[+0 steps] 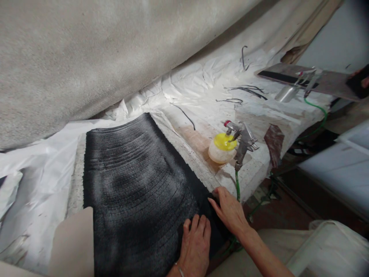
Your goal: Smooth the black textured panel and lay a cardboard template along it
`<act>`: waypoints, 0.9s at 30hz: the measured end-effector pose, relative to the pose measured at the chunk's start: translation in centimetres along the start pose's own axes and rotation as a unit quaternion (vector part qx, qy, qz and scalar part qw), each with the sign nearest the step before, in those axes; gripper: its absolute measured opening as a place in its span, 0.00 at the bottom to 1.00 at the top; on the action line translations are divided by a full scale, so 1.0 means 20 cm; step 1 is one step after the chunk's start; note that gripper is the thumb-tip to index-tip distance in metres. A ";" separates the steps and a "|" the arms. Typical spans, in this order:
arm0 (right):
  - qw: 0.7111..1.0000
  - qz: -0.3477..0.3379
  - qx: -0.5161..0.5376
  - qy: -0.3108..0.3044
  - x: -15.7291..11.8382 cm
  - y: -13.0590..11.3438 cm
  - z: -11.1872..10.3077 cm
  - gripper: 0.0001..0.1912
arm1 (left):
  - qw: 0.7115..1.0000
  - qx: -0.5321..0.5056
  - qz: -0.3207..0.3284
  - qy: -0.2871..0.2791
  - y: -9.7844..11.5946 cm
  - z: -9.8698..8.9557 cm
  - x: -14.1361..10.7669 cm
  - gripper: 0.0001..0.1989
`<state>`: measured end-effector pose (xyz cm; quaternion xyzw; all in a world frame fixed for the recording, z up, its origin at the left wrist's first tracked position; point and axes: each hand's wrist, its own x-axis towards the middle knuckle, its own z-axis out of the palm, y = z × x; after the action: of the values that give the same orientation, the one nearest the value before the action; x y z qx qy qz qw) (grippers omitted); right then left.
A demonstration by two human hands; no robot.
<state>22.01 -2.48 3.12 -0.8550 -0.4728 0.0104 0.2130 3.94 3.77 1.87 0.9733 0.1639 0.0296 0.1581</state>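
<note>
A stack of black, fanned-out sheets [135, 184] dusted with grey lies on a white-covered bench. My left hand [196, 244] rests flat on the stack's near right part, fingers together and pointing away from me. My right hand [229, 209] is at the stack's right edge, with thumb and fingertips pinching the edge of the black sheet. A thin bracelet shows at my left wrist.
A spray gun [243, 144] with a yellow-lidded cup [221, 148] and green hose [238, 184] lies just right of the stack. A second spray gun [291, 90] and a board [328, 82] sit further back. Grey felt [100, 50] hangs overhead. Another person's hand [364, 81] shows far right.
</note>
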 end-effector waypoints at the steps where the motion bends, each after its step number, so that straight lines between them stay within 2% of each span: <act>1: 1.000 0.004 0.000 0.011 0.00 0.01 0.01 0.07 | 1.000 0.005 0.002 0.003 0.00 0.00 0.00 0.23; 4: 0.999 0.029 0.032 0.031 -0.02 0.05 0.02 0.08 | 1.000 0.021 0.006 0.021 0.01 0.00 0.01 0.23; 7: 0.989 0.088 0.104 0.063 -0.02 0.08 -0.02 0.10 | 0.998 0.034 0.009 0.060 0.02 0.01 -0.01 0.24; 9: 0.972 0.132 0.142 0.130 0.00 0.12 -0.10 0.13 | 0.995 0.038 0.026 0.085 0.04 0.04 -0.02 0.24; 11: 0.949 0.156 0.149 0.231 0.04 0.16 -0.19 0.18 | 0.994 0.041 0.039 0.096 0.06 0.08 -0.02 0.24; 13: 0.928 0.155 0.133 0.311 0.11 0.21 -0.27 0.24 | 0.994 0.046 0.023 0.093 0.10 0.12 0.00 0.24; 14: 0.925 0.140 0.129 0.328 0.16 0.22 -0.31 0.28 | 0.995 0.047 0.007 0.087 0.12 0.13 0.01 0.25; 16: 0.929 0.098 0.144 0.327 0.26 0.25 -0.37 0.35 | 0.996 0.049 -0.025 0.071 0.17 0.16 0.04 0.26; 18: 0.936 0.076 0.181 0.291 0.35 0.26 -0.40 0.38 | 0.996 0.051 -0.053 0.057 0.22 0.16 0.08 0.27; 22: 0.942 0.102 0.226 0.227 0.51 0.28 -0.44 0.31 | 0.994 0.050 -0.093 0.031 0.29 0.15 0.15 0.29; 27: 0.936 0.140 0.251 0.203 0.64 0.29 -0.51 0.27 | 0.991 0.054 -0.121 0.034 0.34 0.17 0.18 0.33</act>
<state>36.04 1.65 12.52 -0.8152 -0.2766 -0.0151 0.5087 9.75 -2.08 0.85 0.9517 0.2876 0.0344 0.1018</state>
